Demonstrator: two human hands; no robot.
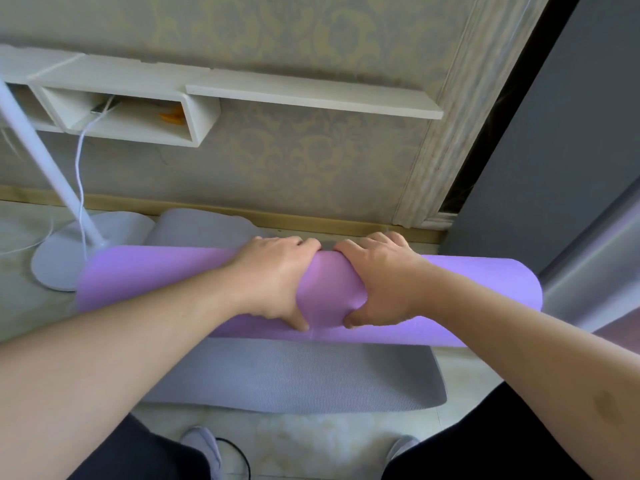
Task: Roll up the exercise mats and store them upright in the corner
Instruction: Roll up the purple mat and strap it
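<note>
Only the head view here, looking down at the floor by the wall. Both hands are wrapped around the middle of the purple mat roll (308, 292): left hand (277, 282) and right hand (377, 282) sit just beside each other, fingers over the far side, thumbs tucked under the near edge. The roll lies sideways across a grey mat (294, 375) that's flat on the floor, close to the baseboard.

What worries me: both hands are bunched in the centre, so the ends are free. I'd guess the outer wraps could spring loose or telescope out at the left end when it gets tipped upright. That left end also sits right by the lamp base (59, 265) and its white pole (45, 161), so swinging it up could knock the lamp. Can't tell whether the roll is fully wound; the loose flap may be underneath. The grey mat isn't rolled yet.
</note>
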